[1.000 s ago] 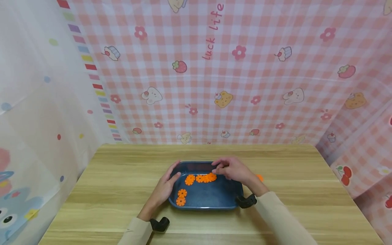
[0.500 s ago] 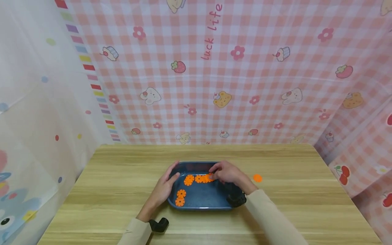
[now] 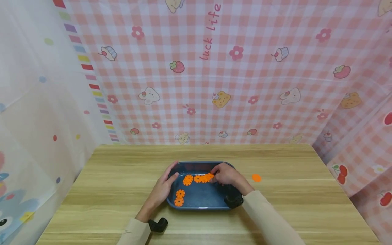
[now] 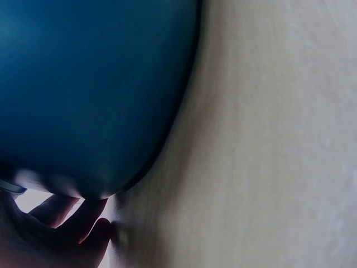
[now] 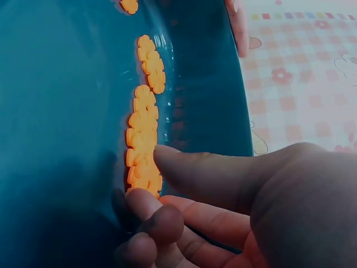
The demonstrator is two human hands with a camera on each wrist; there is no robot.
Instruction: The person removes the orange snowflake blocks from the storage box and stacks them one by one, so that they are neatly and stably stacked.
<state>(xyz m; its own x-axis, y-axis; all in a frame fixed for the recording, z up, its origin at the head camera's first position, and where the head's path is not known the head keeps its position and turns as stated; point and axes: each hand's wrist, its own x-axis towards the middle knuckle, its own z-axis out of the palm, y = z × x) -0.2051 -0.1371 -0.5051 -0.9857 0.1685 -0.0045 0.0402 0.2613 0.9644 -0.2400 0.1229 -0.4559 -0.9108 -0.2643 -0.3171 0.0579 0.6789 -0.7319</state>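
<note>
A dark blue rectangular tray [image 3: 202, 200] stands on the table, with several orange notched, flower-shaped discs [image 3: 179, 197] inside. My left hand [image 3: 163, 187] grips its left end, thumb over the rim and fingers along the outer wall; in the left wrist view, the fingertips [image 4: 92, 215] meet that wall. Over the tray's right part, my right hand [image 3: 228, 175] pinches an orange disc [image 5: 146, 176] between thumb and forefinger. This disc overlaps the right end of a row of discs [image 5: 144, 123] along the far side. Its lower edge is hidden by the fingers.
One more orange disc [image 3: 256, 178] lies on the wooden table [image 3: 291, 194], right of the tray. A pink checked cloth [image 3: 196, 78] hangs behind the table's far edge. Black camera mounts [image 3: 158, 225] sit on both wrists.
My right hand has come down and slightly left to the right end of the row, uncovering the loose disc on the table. My left hand keeps its grip on the tray.
</note>
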